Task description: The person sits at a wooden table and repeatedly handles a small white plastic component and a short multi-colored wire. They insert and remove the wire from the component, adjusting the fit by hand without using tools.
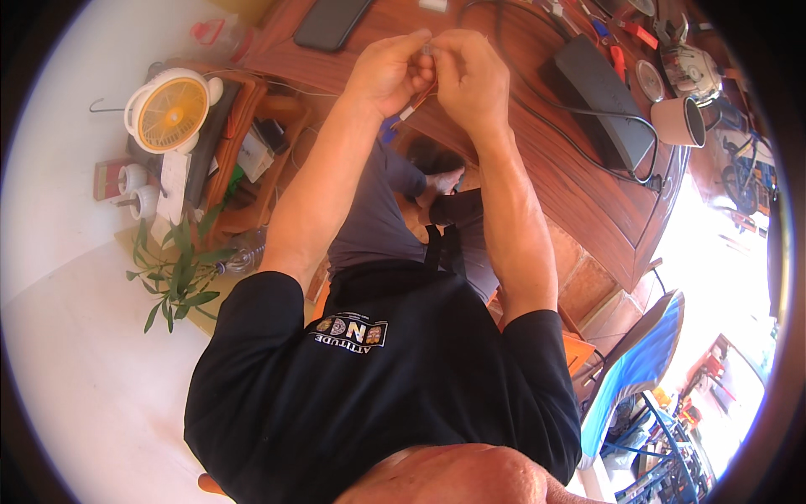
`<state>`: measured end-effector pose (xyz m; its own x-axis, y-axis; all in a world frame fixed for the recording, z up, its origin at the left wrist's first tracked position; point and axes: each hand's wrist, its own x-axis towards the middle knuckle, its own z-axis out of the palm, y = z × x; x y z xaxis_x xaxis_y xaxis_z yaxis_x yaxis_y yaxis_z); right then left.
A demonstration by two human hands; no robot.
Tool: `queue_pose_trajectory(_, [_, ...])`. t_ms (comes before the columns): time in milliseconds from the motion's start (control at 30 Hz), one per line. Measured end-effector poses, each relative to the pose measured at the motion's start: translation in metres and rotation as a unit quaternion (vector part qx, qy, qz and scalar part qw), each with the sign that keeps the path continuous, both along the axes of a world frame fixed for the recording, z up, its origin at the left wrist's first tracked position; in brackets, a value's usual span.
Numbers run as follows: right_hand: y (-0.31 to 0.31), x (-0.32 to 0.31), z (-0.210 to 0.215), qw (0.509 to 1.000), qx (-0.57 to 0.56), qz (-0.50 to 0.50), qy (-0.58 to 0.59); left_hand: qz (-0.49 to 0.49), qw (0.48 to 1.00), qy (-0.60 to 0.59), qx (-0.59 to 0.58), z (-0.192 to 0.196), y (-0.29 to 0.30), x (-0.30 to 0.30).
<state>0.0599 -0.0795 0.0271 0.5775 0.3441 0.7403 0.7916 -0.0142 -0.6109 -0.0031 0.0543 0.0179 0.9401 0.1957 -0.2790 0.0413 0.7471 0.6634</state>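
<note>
Head view: a small grey piece (426, 50) is held up between the left hand (388, 74) and the right hand (474, 80), at the front of the wooden table (588, 197).

The fingers of both hands are drawn narrow, pinched about the piece; how firmly it is gripped cannot be told. Thin wires (422, 99) are seen hanging just below the hands, but whether they are joined to the piece cannot be made out. If either pinch were loosened, the piece could be dropped and lost on the tiled floor (588, 284). If attached, the wires could be strained by a sudden tug.
</note>
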Motion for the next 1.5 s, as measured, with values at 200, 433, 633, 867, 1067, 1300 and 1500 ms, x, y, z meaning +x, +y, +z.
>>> queue_pose_trajectory(200, [0.002,-0.002,-0.002,0.999,-0.004,-0.028,0.047,0.034,0.999,0.014,-0.003,0.001,-0.006,0.002])
queue_pose_trajectory(433, [0.000,-0.004,0.003,0.999,0.003,-0.019,0.030,0.019,0.999,-0.037,-0.020,-0.004,-0.003,0.001])
queue_pose_trajectory(633, [-0.001,-0.008,0.004,0.999,0.025,-0.016,0.037,0.014,0.998,-0.057,-0.009,-0.003,-0.005,0.000])
queue_pose_trajectory(867, [0.001,-0.009,0.003,0.999,0.039,-0.036,0.006,0.034,0.998,-0.056,0.008,-0.002,-0.010,-0.001])
queue_pose_trajectory(1067, [0.002,-0.010,0.002,0.998,0.049,-0.040,0.024,0.039,0.996,-0.075,-0.003,-0.006,-0.010,-0.002])
queue_pose_trajectory(1300, [-0.004,-0.003,0.004,0.990,0.030,-0.076,-0.115,0.047,0.995,-0.081,-0.018,-0.008,-0.008,-0.003])
queue_pose_trajectory(1500, [-0.013,-0.022,0.004,0.998,-0.007,0.024,0.062,0.046,0.990,-0.130,-0.023,-0.011,-0.006,-0.005])
